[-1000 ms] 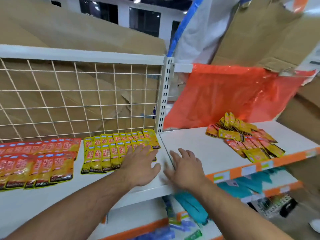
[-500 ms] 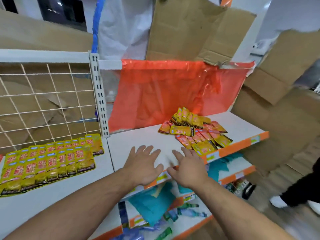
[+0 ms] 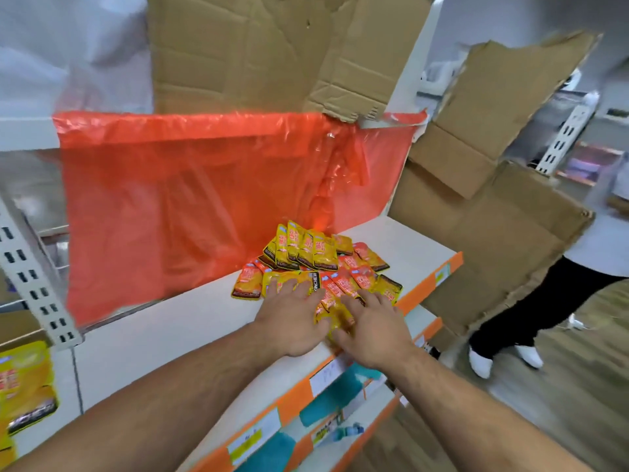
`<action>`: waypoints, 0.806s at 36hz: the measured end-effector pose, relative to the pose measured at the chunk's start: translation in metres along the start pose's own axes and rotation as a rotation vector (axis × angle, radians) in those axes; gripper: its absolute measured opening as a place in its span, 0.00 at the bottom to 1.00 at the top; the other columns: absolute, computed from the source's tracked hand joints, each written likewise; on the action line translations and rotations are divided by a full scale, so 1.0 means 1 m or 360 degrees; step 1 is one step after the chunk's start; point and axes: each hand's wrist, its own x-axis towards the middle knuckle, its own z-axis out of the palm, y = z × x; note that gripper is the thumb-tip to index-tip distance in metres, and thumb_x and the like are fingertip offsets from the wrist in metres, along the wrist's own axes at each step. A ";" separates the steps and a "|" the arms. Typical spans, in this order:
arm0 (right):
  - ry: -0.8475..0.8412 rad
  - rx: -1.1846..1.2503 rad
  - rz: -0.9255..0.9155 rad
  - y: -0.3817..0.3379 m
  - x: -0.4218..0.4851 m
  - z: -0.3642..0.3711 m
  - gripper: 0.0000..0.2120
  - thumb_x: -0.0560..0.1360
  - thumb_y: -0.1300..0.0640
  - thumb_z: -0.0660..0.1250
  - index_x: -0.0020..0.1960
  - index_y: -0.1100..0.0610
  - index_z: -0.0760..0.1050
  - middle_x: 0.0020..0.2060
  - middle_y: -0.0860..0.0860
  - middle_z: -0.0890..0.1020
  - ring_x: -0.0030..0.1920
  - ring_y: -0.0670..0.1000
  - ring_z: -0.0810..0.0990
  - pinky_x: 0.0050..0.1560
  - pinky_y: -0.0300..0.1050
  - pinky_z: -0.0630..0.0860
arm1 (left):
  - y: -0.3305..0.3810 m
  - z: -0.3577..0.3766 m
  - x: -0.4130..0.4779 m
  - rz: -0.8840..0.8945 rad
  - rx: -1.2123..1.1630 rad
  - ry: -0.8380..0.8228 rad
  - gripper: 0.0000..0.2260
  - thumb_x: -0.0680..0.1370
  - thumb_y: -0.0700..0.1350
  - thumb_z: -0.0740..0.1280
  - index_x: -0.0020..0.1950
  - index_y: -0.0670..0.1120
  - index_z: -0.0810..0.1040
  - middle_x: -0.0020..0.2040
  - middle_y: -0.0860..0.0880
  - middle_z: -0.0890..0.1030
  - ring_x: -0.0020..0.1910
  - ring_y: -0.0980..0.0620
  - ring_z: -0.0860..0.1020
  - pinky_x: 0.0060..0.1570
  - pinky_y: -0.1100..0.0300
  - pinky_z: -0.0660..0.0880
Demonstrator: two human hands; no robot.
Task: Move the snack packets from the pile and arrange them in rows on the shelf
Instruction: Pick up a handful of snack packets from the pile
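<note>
1. Nearest, far left: a yellow packet (image 3: pixel 25 386) lies flat on the next shelf bay, partly cropped.
2. The left hand (image 3: pixel 292 318) has straight, spread fingers laid flat on the near side of the heap. It grasps nothing.
3. The right hand (image 3: pixel 371 330) is just beside it, fingers splayed over red and yellow packets. It is blurred and shows no pinch, so it reads as released.
4. The pile of snack packets (image 3: pixel 306 253) sits on the white shelf (image 3: pixel 177 335), toward its right end and near the orange front edge. It is a loose, overlapping heap, with a few packets propped up at the back.
5. Handling, my guess: light, thin, soft pouches with a glossy film, so they will slide over each other. Best hold is thumb under and fingers on top across the flat face, or a pinch on a sealed edge. Several could be stacked per grab, and they are not fragile.
6. Just behind the pile hangs an orange plastic sheet (image 3: pixel 204 199), with cardboard (image 3: pixel 272 52) above it.
7. Far right, well apart: a person's legs (image 3: pixel 531 308) in dark trousers and white shoes.
</note>
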 end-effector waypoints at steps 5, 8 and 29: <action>-0.0008 0.0013 0.0074 0.021 0.030 0.003 0.36 0.75 0.32 0.57 0.79 0.44 0.57 0.78 0.51 0.59 0.77 0.58 0.56 0.74 0.58 0.60 | 0.008 0.002 0.042 0.0067 -0.0003 -0.0005 0.29 0.80 0.62 0.52 0.80 0.56 0.54 0.80 0.48 0.56 0.79 0.44 0.52 0.75 0.40 0.47; 0.0002 0.0035 0.0089 0.036 0.046 0.005 0.35 0.75 0.31 0.57 0.79 0.44 0.58 0.78 0.51 0.59 0.77 0.58 0.57 0.74 0.57 0.61 | 0.014 0.003 0.064 0.0094 0.0006 -0.0042 0.30 0.80 0.62 0.51 0.81 0.57 0.51 0.81 0.49 0.55 0.79 0.44 0.51 0.76 0.39 0.45; -0.0029 0.0112 -0.0367 0.173 0.205 0.018 0.32 0.76 0.31 0.58 0.75 0.45 0.65 0.72 0.51 0.68 0.70 0.58 0.67 0.68 0.54 0.69 | 0.079 0.032 0.198 -0.0291 0.0154 0.0096 0.26 0.75 0.64 0.50 0.68 0.56 0.71 0.65 0.51 0.74 0.67 0.45 0.67 0.68 0.41 0.61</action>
